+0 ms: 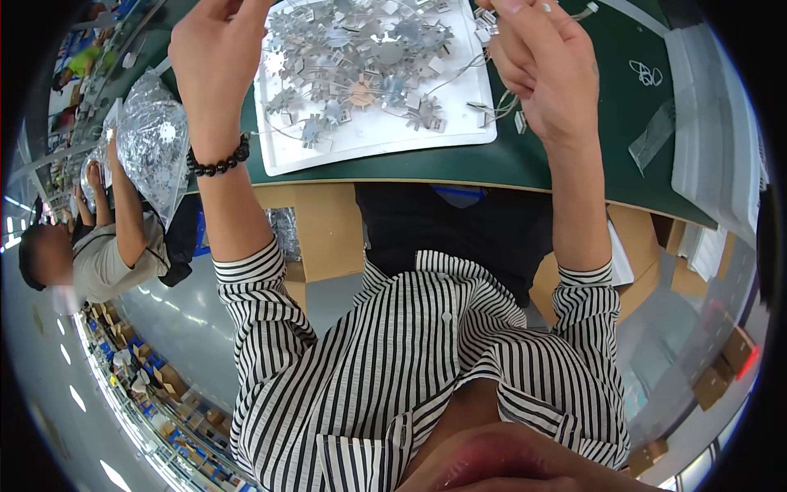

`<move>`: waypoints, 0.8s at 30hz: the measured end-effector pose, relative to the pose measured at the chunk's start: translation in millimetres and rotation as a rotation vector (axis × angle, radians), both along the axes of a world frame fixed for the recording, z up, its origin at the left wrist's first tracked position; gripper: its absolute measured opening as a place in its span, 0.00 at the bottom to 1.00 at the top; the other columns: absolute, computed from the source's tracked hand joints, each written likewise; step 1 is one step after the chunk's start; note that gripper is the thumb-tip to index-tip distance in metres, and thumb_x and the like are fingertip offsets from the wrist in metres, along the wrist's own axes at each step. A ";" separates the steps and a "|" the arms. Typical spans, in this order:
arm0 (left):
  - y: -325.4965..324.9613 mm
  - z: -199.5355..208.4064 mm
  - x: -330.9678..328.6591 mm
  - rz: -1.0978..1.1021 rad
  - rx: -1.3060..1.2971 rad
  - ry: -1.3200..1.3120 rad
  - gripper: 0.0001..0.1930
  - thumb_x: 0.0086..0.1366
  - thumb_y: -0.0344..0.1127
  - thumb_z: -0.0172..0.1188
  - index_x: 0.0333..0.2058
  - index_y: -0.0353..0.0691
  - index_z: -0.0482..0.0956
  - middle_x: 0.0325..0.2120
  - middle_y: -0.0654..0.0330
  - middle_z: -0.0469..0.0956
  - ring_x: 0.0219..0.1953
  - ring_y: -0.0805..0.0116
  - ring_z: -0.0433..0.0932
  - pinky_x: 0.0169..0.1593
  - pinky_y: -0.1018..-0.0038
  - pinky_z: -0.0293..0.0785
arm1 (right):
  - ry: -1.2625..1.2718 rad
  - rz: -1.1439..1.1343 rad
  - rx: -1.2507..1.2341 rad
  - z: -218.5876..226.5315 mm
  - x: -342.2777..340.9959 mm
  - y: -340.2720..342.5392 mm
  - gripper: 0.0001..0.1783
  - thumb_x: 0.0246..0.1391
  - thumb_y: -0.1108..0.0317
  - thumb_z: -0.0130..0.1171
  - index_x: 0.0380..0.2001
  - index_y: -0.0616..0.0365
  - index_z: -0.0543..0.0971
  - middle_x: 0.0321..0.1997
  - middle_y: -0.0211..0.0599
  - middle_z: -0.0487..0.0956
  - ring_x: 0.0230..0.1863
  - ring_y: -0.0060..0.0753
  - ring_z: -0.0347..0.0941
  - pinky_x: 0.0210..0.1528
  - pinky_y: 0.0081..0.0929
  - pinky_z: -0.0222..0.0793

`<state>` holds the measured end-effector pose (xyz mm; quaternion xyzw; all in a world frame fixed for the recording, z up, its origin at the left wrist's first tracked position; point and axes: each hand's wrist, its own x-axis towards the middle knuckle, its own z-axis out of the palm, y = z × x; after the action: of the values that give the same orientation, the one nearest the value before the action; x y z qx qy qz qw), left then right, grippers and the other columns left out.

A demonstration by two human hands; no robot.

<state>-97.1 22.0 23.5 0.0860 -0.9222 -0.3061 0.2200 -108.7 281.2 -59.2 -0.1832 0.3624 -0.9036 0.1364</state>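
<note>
At the top edge, my left hand [211, 70] is closed with its fingers curled; the fingertips pass out of the picture, so what they hold is hidden. My right hand [545, 74] is closed in a pinch at the upper right, with thin wires and small plugs around its fingers. A pale plug [592, 8] sticks out beyond it on a wire. Between my hands lies a white tray [369, 150] heaped with silvery, gear-shaped plates [389, 51] on thin wires with small connectors. Some connectors [484, 115] hang over the tray's right rim.
The tray rests on a green table [443, 164]. To the right lie a coiled white cord [646, 74], a clear plastic strip [653, 138] and a translucent bin [713, 123]. At left, a co-worker [123, 254] handles a clear bag [156, 139]. Cardboard boxes [328, 230] stand below the table edge.
</note>
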 end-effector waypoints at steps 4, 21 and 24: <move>-29.9 -6.7 30.2 0.121 0.086 0.114 0.17 0.62 0.45 0.66 0.36 0.34 0.86 0.27 0.64 0.85 0.24 0.80 0.73 0.30 0.85 0.68 | -0.092 -0.119 0.022 -6.6 1.0 -2.9 0.08 0.65 0.71 0.56 0.38 0.66 0.76 0.15 0.22 0.63 0.11 0.13 0.49 0.13 0.12 0.45; -9.7 -79.5 -127.2 -0.433 -0.330 0.148 0.06 0.58 0.37 0.66 0.32 0.45 0.88 0.25 0.61 0.84 0.21 0.67 0.78 0.28 0.73 0.73 | -0.079 -0.255 0.683 41.4 -61.6 -15.3 0.06 0.63 0.73 0.57 0.37 0.66 0.76 0.14 0.21 0.63 0.10 0.11 0.46 0.12 0.13 0.43; -2.8 -88.0 -149.0 -0.550 -0.435 0.090 0.06 0.57 0.37 0.65 0.32 0.46 0.88 0.25 0.61 0.84 0.21 0.65 0.78 0.28 0.72 0.74 | 0.176 -0.180 1.061 58.1 -82.5 -44.8 0.06 0.60 0.71 0.59 0.36 0.65 0.78 0.19 0.25 0.68 0.16 0.14 0.54 0.18 0.15 0.51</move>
<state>-246.1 19.2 -64.5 -0.2283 -0.9438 -0.1537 0.1829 -191.2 236.4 -1.0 -0.1325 0.7929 -0.5861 0.1013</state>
